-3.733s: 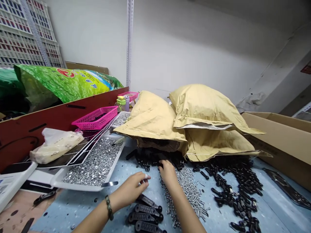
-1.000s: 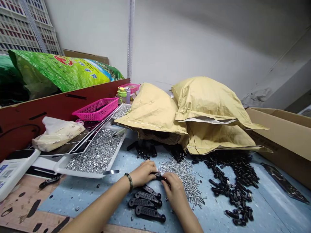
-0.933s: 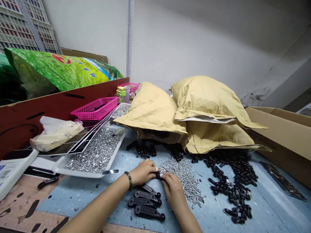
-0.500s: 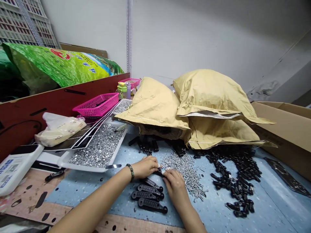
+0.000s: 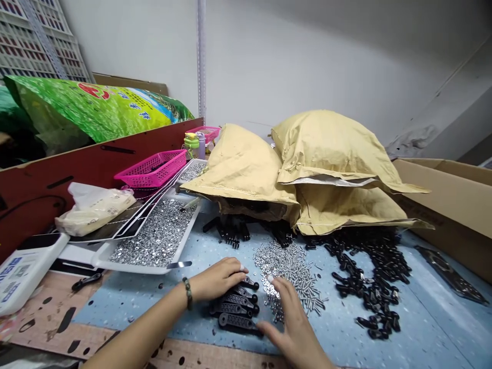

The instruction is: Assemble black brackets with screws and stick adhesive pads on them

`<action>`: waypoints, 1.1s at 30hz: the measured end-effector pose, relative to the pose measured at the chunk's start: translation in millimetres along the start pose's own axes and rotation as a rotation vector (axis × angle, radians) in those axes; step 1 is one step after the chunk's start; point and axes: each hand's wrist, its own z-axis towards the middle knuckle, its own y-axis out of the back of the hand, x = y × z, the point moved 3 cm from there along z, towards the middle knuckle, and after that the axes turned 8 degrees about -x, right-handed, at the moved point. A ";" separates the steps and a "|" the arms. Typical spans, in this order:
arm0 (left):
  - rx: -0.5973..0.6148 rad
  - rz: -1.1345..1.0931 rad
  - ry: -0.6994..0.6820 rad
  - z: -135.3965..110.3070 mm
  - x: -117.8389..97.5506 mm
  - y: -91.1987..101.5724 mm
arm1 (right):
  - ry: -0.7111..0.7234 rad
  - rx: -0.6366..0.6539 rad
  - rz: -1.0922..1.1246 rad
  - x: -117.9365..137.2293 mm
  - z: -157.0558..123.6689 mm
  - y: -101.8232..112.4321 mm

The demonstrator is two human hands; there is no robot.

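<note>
Several black plastic arms (image 5: 232, 308) with patterned sides and rounded ends lie stacked in a row on the blue tabletop. My left hand (image 5: 217, 281) is at the far end of the row, fingers together and closed over the farthest arm, whose round tip (image 5: 251, 283) sticks out past the thumb. Spread fingers mark my right hand (image 5: 290, 320), which holds nothing. Its thumb is by the tip of the nearest arm; whether they touch I cannot tell. Beyond the right fingers spreads a pile of silver screws (image 5: 298, 271), with small nuts (image 5: 271, 287) along its left side.
A white tray of nuts (image 5: 177, 256) stands left, near a pink basket (image 5: 154, 171) and a white scale (image 5: 33, 269). Yellow paper sacks (image 5: 330, 143) fill the back. Small black parts (image 5: 378, 297) lie scattered at right, before a cardboard box (image 5: 449, 205).
Both hands were together at a black arm beyond the row. My left hand has come back onto the row's far end; my right hand has let go, moved nearer and spread its fingers.
</note>
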 end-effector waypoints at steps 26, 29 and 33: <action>-0.183 0.217 -0.076 55.6 -41.8 -24.5 | -0.435 -0.275 -0.238 -97.9 22.8 33.9; -0.094 0.304 -0.115 99.8 -62.2 -60.7 | -0.378 -0.247 -0.228 -96.7 34.9 25.4; -0.037 0.415 -0.078 131.1 -71.2 -92.4 | -0.327 -0.240 -0.204 -89.1 39.0 22.7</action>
